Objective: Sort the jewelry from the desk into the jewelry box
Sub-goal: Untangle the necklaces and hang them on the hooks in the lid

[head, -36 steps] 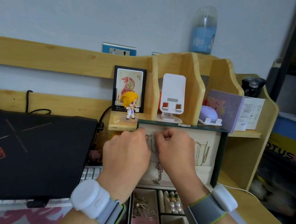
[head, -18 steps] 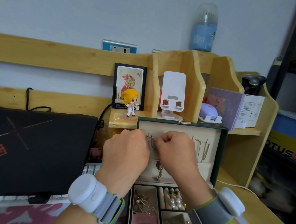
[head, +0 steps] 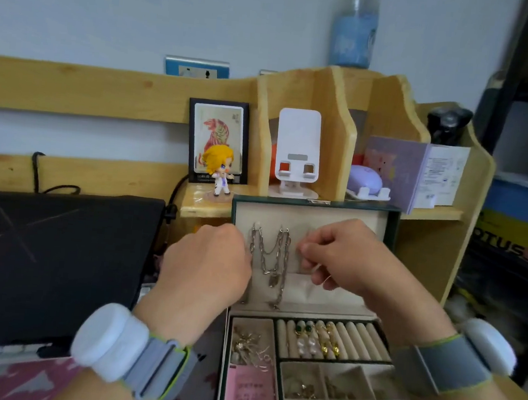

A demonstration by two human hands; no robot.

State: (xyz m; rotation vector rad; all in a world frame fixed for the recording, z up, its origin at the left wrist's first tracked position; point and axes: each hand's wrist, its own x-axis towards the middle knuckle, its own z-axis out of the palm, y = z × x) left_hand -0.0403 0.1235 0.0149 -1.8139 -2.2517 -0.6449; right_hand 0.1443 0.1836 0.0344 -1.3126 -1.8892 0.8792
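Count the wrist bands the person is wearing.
2. One wrist band on the left wrist, lower left; the other wrist band on the right wrist, lower right beside the jewelry box.

Both hands up at the jewelry box (head: 392, 231) lid: left hand (head: 208, 259) at nine o'clock of the hanging silver chain (head: 275, 255), right hand (head: 344, 256) at three, fingers curled.

Wooden desk (head: 525, 391) bears jewelry box (head: 394, 227), laptop (head: 50, 263)
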